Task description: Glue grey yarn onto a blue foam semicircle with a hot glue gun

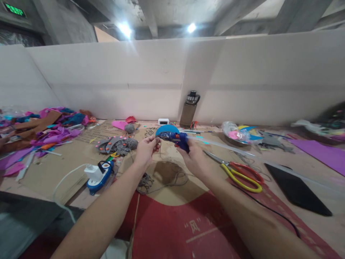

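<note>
My right hand (191,153) is wrapped round the handle of a blue hot glue gun (183,142). A long clear glue stick (229,147) runs out of its back to the right. Close to the gun's nozzle, my left hand (148,148) pinches a strand of grey yarn, which hangs below the fingers. What else the fingertips may hold is too small to tell. Just behind the gun shows a blue disc (167,128), partly covered by it. Loose grey yarn (145,183) lies tangled on the cardboard below my hands.
Red-and-yellow-handled scissors (242,176) and a black tablet-like slab (298,189) lie at right. A blue power strip (100,178) with a white plug sits at left, near grey pieces with orange dots (115,144). A bottle (188,109) stands at the back, beside a bowl (237,141) of scraps.
</note>
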`<state>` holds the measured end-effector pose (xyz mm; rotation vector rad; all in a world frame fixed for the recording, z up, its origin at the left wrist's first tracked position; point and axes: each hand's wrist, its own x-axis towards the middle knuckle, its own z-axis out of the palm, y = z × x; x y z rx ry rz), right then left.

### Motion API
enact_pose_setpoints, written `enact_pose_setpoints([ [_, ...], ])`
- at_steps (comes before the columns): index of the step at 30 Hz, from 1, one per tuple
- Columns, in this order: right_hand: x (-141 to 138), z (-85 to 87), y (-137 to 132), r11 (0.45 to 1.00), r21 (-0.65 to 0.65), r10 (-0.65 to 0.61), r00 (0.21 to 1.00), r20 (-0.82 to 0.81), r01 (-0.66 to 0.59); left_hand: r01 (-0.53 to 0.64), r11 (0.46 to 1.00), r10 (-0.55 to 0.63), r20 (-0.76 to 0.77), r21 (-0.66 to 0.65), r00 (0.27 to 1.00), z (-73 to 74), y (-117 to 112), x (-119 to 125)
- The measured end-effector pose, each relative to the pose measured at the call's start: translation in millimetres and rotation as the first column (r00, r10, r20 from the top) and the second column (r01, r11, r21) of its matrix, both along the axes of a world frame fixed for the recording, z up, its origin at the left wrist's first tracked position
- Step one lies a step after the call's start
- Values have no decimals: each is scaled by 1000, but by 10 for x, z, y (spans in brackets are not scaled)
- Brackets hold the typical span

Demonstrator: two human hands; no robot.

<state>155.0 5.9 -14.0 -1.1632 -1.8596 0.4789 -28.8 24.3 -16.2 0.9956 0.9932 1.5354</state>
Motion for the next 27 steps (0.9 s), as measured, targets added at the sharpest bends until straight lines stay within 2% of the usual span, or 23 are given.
enact_pose_setpoints([
  [6,-1,-17,12,999,21,-25,999,27,24,-24,1000,24,-28,2,999,25,-20,12],
  [27,2,-17,37,998,39,-59,998,15,58,-84,996,82,47,39,996,64,-22,-2],
])
